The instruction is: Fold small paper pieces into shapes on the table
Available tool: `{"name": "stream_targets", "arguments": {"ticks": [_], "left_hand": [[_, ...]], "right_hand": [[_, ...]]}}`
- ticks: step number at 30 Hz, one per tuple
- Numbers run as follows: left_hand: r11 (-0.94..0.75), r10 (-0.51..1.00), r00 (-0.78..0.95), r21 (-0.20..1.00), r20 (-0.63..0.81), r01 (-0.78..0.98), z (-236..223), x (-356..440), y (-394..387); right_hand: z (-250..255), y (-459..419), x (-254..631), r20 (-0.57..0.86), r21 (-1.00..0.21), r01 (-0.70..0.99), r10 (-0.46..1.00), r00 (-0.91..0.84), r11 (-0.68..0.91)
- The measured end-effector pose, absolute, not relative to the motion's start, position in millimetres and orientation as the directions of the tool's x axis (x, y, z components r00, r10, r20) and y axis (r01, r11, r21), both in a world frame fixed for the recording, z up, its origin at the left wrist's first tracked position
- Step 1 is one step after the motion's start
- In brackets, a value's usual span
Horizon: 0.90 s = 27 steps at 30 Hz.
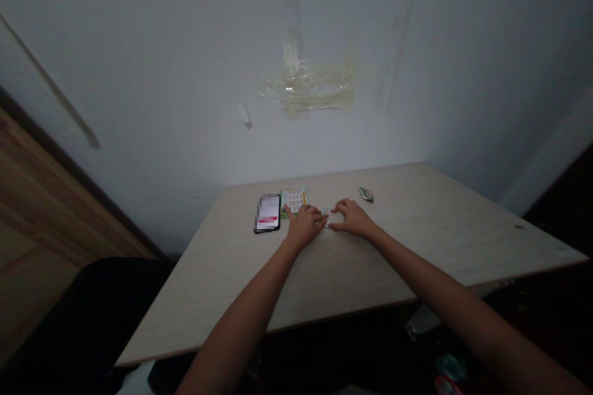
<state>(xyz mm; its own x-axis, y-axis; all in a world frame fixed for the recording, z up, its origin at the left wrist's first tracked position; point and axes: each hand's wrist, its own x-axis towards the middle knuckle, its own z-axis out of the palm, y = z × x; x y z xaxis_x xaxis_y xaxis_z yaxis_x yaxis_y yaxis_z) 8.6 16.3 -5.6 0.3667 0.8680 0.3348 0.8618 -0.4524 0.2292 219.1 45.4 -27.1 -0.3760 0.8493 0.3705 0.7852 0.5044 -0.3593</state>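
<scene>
A small white piece with coloured print, which looks like paper (327, 217), lies on the table between my two hands. My left hand (304, 225) reaches its left side, fingertips on it and thumb pointing away toward a printed card. From the right, my right hand (353, 218) holds its edge, with thumb and fingers curved around a small gap. Fingers cover part of the piece, and its details are too small to read. Just beyond my left hand lies the green-edged card (294, 199) with rows of small pictures. Beside that is a phone (267, 213) with its screen lit.
A small crumpled wrapper-like item (365, 194) lies right of the card, farther back. The pale wooden table (222, 278) meets a wall (185, 105) bearing old tape (306, 89). A dark chair-like shape (92, 321) stands at the left; dim objects sit below the table's front edge.
</scene>
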Motion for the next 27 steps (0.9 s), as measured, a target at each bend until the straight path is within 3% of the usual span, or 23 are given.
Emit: {"name": "stream_targets", "arguments": {"ticks": [6,14,27], "left_hand": [[-0.444,0.874,0.363,0.226,0.323,0.867,-5.6,8.3,15.9],[-0.434,0.883,0.357,0.238,0.306,0.869,-1.9,9.4,13.4],[-0.446,0.871,0.366,0.216,0.329,0.868,-5.9,9.5,16.5]], "right_hand": [[-30.4,46.7,222.1,0.379,-0.381,0.761,0.840,-0.389,0.525],[-33.0,53.0,228.9,0.438,-0.542,0.639,0.832,-0.339,0.546],[-28.0,45.6,227.6,0.430,-0.455,0.692,0.819,-0.381,0.561]]}}
